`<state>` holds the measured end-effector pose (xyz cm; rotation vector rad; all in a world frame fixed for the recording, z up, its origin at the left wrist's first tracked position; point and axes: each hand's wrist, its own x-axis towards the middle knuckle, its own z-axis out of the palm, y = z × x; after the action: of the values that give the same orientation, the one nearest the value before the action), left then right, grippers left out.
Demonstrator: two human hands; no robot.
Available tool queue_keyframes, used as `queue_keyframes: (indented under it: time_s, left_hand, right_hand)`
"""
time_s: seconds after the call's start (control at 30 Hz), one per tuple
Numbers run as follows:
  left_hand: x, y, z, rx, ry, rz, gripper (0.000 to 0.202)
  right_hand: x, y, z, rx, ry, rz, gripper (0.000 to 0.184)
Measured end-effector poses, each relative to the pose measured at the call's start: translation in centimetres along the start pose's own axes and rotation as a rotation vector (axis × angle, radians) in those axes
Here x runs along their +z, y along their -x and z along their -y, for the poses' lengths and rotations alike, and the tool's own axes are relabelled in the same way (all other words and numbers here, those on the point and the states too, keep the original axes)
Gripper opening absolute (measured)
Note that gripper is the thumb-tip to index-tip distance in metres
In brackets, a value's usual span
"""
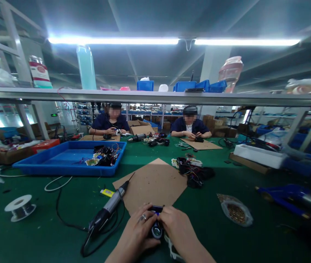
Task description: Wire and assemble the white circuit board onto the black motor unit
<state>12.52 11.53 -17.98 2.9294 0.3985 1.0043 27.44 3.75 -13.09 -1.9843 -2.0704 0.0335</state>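
Both hands meet on one small dark device (157,231) with a pale ring at its near end: the left hand (141,227) is clamped on it from one side, its ringed finger over the top, and the right hand (176,224) grips it from the other, so much of it is hidden. A white plastic frame (174,252) lies partly under the right hand.

Just beyond the fingers is a cardboard sheet (154,182). Left of the left hand, a corded electric screwdriver (108,210) lies slantwise, its bit over the sheet's edge and its black cable looping between the hand and a white wire spool (20,207) farther left. Past the screwdriver sit a yellow packet (107,193) and a blue tray (68,168) with wired parts (106,155) at its right end.

Ahead and right of the right hand is a heap of wired black parts (192,171); nearer, to its right, a clear bag of brass-coloured screws (237,213). Two co-workers (110,124) sit opposite, well apart from the hands, below a shelf (155,95).
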Motion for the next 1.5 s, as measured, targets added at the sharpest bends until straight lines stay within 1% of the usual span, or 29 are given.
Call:
queue_keyframes:
  time_s: [0.1, 0.17, 0.3, 0.43, 0.57, 0.63, 0.87, 0.93, 1.03, 1.13, 1.27, 1.4, 1.5]
  left_hand:
    - [0.1, -0.6, -0.7, 0.001, -0.01, -0.153, 0.043]
    - [0.0, -0.9, -1.4, -0.024, -0.043, -0.204, 0.04]
    - [-0.3, -1.2, -2.0, 0.005, -0.123, -0.227, 0.041]
    - [0.1, -1.2, -1.8, 0.035, -0.214, -0.24, 0.04]
    - [1.0, -1.5, -1.8, -0.01, -0.18, -0.333, 0.036]
    - [1.2, -1.9, -1.8, -0.027, -0.138, -0.357, 0.033]
    - [0.7, -2.7, -1.9, -0.034, -0.062, -0.352, 0.032]
    - [0.8, -2.6, -1.9, -0.032, -0.057, -0.362, 0.031]
    - [1.3, -2.2, -1.7, -0.056, -0.071, -0.377, 0.029]
    - [1.8, -1.9, -1.7, -0.1, -0.103, -0.371, 0.032]
    - [1.7, -1.9, -1.8, -0.093, -0.142, -0.327, 0.036]
    - [1.3, -2.3, -1.9, -0.084, -0.141, -0.306, 0.039]
    - [0.9, -2.6, -2.0, -0.092, -0.105, -0.264, 0.032]
  right_hand:
    - [0.2, 0.1, -0.1, 0.003, -0.053, -0.032, 0.023]
    - [0.0, 0.1, -0.1, 0.023, -0.086, -0.022, 0.024]
    - [-0.7, 0.1, 0.2, 0.072, -0.102, 0.028, 0.022]
    - [-0.6, 0.2, 0.2, 0.073, -0.108, 0.022, 0.019]
    - [-0.2, 0.0, -0.1, 0.075, -0.123, 0.028, 0.02]
    - [-0.1, -0.2, -0.3, 0.071, -0.124, 0.017, 0.02]
    - [0.2, -0.1, -0.7, 0.028, -0.216, -0.064, 0.016]
    - [0.1, 0.0, -0.8, 0.039, -0.257, -0.098, 0.016]
    - [-0.1, 0.0, -0.7, 0.094, -0.305, -0.123, 0.016]
    - [-0.6, -0.4, -0.4, 0.177, -0.284, -0.08, 0.017]
    - [-1.0, -1.1, 0.1, 0.23, -0.237, -0.008, 0.02]
    - [-0.7, -1.2, -0.1, 0.208, -0.251, -0.018, 0.02]
    - [-0.6, -0.7, -0.7, 0.135, -0.312, -0.069, 0.018]
